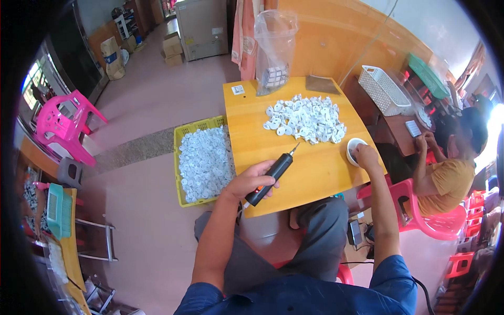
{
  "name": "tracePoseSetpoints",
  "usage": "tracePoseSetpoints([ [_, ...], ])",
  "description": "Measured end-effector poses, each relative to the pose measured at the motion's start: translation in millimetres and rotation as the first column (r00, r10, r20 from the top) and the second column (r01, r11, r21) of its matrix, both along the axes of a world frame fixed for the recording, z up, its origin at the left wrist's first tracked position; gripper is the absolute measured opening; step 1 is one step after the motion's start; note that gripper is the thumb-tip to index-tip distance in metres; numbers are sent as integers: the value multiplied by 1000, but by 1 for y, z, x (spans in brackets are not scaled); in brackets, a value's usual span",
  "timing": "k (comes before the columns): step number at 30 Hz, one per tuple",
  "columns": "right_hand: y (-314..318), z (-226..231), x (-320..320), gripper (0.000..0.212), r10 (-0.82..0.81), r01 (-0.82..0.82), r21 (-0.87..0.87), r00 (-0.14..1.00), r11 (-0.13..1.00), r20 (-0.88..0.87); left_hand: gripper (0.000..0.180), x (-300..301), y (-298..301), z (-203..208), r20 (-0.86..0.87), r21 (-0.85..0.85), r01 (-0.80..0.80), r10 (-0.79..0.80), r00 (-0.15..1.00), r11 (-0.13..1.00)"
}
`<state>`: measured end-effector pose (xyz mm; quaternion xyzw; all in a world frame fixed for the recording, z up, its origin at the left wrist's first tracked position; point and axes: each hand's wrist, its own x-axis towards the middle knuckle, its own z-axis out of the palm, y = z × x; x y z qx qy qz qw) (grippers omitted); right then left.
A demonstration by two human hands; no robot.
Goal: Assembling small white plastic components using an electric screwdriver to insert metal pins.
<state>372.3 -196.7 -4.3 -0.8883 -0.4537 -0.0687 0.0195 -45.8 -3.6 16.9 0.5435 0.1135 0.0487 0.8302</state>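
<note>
Two hands work at a small yellow-topped table (315,168) where a seated person leans over the job. The left hand (252,181) is wrapped firmly around a black electric screwdriver (273,173), held at a slant with its bit raised toward a heap of white plastic parts (305,118) in the middle of the table, kept off the surface and within easy reach of the pile. The right hand (366,156) dips its fingertips into a small white bowl (354,149) at the table's right edge; whether they have pinched anything cannot be seen. A yellow crate (202,160) of more white parts sits on the floor just left of the table, close enough to draw from. A clear plastic bag (274,50) stands at the far edge, and another person sits on a pink chair (436,220) to the right.
</note>
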Motion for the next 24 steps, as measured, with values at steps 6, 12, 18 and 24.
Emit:
tracePoseSetpoints([
  [6, -7, -6, 12, 29, -23, 23, 0, 1000, 1000, 6, 60, 4, -4, -1, 23, -23, 7, -6, 1000, 1000],
  [12, -9, -17, 21, 17, 5, -4, 80, 1000, 997, -9, 62, 3, -3, -5, 25, -27, 16, -15, 1000, 1000],
  [18, -3, -12, 22, 11, 87, -87, 73, 996, 994, 6, 63, 4, 0, 1, -9, -13, 10, -10, 1000, 1000],
  [24, 0, -2, 6, 11, 57, -55, 123, 998, 991, -6, 63, 3, 2, -1, -3, -21, 23, -23, 1000, 1000],
])
